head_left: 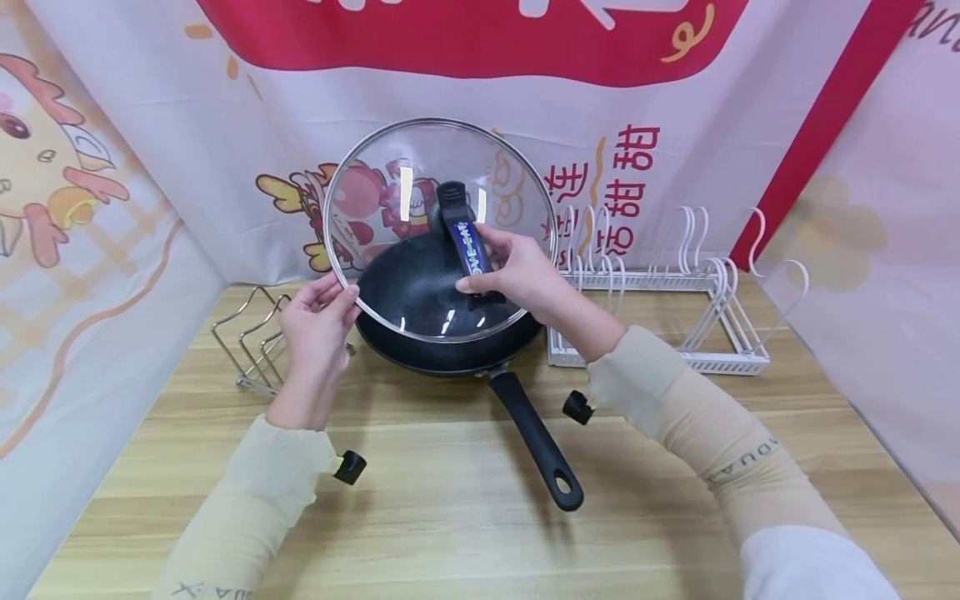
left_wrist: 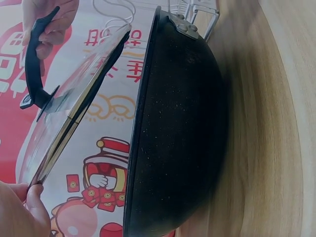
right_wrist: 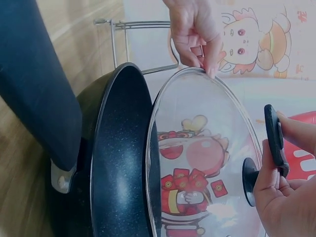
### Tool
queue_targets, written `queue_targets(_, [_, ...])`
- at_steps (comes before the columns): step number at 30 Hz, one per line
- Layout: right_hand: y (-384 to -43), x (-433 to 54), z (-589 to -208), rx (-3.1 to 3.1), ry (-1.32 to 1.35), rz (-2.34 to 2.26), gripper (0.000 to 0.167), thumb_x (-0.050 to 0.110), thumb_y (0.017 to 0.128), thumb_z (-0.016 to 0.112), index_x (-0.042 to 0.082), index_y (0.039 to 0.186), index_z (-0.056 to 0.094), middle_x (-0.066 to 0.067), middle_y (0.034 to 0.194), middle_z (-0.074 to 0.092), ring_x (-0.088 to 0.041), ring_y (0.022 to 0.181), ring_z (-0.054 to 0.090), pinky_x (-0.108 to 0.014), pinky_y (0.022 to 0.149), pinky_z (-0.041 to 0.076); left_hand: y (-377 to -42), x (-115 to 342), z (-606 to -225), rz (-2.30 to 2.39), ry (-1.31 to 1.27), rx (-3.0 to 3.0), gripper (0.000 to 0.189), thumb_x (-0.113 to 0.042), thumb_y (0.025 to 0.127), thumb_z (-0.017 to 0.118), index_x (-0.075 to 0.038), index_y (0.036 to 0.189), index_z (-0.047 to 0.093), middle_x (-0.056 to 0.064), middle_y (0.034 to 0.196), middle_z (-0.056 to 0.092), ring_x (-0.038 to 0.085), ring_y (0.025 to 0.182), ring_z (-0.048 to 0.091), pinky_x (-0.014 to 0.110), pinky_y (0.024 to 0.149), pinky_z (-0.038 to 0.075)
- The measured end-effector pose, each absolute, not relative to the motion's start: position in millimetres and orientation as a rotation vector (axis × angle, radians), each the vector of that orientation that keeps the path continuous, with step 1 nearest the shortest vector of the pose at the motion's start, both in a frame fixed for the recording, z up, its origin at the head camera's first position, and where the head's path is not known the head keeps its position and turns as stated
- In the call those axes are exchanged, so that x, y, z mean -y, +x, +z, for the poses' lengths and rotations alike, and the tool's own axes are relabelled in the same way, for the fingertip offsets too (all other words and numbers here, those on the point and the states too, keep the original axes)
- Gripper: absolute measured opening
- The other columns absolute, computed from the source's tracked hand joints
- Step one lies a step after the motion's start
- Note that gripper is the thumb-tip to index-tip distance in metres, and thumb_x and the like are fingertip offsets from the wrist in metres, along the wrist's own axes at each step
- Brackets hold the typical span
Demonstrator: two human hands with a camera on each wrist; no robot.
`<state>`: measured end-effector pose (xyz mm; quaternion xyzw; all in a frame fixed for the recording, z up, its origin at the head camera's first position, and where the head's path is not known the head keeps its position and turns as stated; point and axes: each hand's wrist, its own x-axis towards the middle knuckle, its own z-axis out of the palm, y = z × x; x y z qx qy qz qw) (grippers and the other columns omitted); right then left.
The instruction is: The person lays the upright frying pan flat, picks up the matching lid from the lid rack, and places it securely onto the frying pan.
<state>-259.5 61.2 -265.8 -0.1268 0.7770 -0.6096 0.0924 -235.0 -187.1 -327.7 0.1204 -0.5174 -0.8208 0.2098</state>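
Note:
A round glass lid (head_left: 375,192) with a metal rim is held tilted above a black wok (head_left: 420,354) on the wooden table. My right hand (head_left: 517,271) grips the lid's black handle (head_left: 452,200), which carries a blue label. At the lid's left edge, my left hand (head_left: 318,321) pinches the rim between thumb and fingers, as the left wrist view also shows. A gap separates most of the lid (left_wrist: 74,106) from the wok (left_wrist: 182,123) in that view. The wok's long black handle (head_left: 536,442) points toward me, slightly right.
Behind my left hand stands a small wire rack (head_left: 251,342). To the right of the wok is a white rack (head_left: 727,362) with several curved uprights. A printed curtain (head_left: 285,108) hangs along the back of the wooden table (head_left: 420,517).

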Motion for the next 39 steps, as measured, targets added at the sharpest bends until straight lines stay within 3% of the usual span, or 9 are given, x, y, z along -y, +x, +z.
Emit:
queue_targets(7, [-259.2,-57.2,-260.7,-2.267,-0.364,-1.847,0.088,-0.002,0.085,0.080,0.007,0.159,0.034,-0.018,0.124,0.061,-0.023,0.107,0.058,-0.034,0.092,0.056,-236.7,189.9,-325.5,-2.364,0.403,1.376,0.026,0.018,0.089,0.067,-0.007,0.093,0.070,0.004,0.084,0.064,0.007,0.066,0.066,0.017,0.057,0.057])
queue_targets(17, [-258.7,-52.4,-256.9,-2.195,-0.317,-1.922,0.085,-0.002,0.087,0.079,0.008,0.159,0.035,-0.017,0.137,0.060,-0.023,0.116,0.058,-0.037,0.102,0.052,-233.2,194.5,-319.9,-2.442,0.488,1.365,0.025,0.018,0.088,0.068,-0.006,0.094,0.071,0.005,0.086,0.064,0.010,0.068,0.065,0.020,0.061,0.059])
queue_targets(39, [-260.5,-46.9,-257.2,-2.131,-0.265,-1.986,0.081,0.000,0.089,0.077,0.009,0.158,0.037,-0.016,0.142,0.058,-0.023,0.122,0.058,-0.036,0.107,0.047,-231.8,198.2,-318.9,-2.514,0.548,1.314,0.024,0.017,0.089,0.067,-0.006,0.091,0.071,0.004,0.084,0.066,0.010,0.067,0.066,0.020,0.063,0.059])
